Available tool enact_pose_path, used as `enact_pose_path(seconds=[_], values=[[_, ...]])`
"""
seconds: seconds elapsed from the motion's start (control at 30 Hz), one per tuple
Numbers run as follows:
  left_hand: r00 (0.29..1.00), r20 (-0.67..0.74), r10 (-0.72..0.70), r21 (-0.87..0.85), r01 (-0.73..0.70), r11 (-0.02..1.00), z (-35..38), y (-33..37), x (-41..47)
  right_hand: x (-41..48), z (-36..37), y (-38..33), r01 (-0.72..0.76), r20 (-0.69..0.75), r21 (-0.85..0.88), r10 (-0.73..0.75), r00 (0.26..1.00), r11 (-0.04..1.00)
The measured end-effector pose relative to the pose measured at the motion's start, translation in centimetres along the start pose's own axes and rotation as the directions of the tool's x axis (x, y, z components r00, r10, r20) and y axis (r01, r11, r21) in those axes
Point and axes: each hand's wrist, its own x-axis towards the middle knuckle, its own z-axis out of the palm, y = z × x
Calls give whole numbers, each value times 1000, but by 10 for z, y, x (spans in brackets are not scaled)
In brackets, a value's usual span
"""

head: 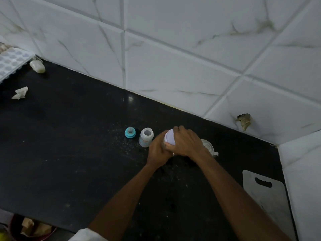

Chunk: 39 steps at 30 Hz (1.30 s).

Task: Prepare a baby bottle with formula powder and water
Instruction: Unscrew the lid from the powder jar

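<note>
An open baby bottle (146,137) stands upright on the black counter (69,145), its top off. Its teal nipple cap (130,132) sits just to the left of it. To the right of the bottle I hold a formula container with a white lid (169,137). My left hand (157,150) wraps the container's body from the left. My right hand (186,142) grips over the lid from the right. The container's sides are mostly hidden by my fingers.
A clear glass vessel (209,147) stands right behind my right hand. A metal cutting board (267,193) leans at the right wall. A crumpled tissue (20,93), a pale lump (37,66) and a white tray (10,62) lie far left. Tiled walls close the back and right.
</note>
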Motion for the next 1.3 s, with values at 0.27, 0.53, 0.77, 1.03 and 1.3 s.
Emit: enact_pose_path(seconds=[0.27, 0.53, 0.77, 1.03, 1.3], values=[[932, -13, -363, -16, 362, 932, 36, 63, -1, -7, -14, 22, 126, 102, 85, -134, 986, 988], [726, 36, 687, -244, -660, 711, -13, 6, -47, -36, -32, 4, -137, -142, 203, 168, 975, 970], [647, -58, 760, -182, -756, 629, -27, 17, -56, -38, -32, -28, -323, -236, 252, 381, 894, 912], [651, 4, 759, -97, -755, 649, -56, 24, -61, -46, -39, -13, 62, -136, 269, -26, 990, 961], [613, -94, 785, -70, -790, 609, -55, 22, -71, -52, -43, -29, -327, -234, 405, 443, 866, 854]])
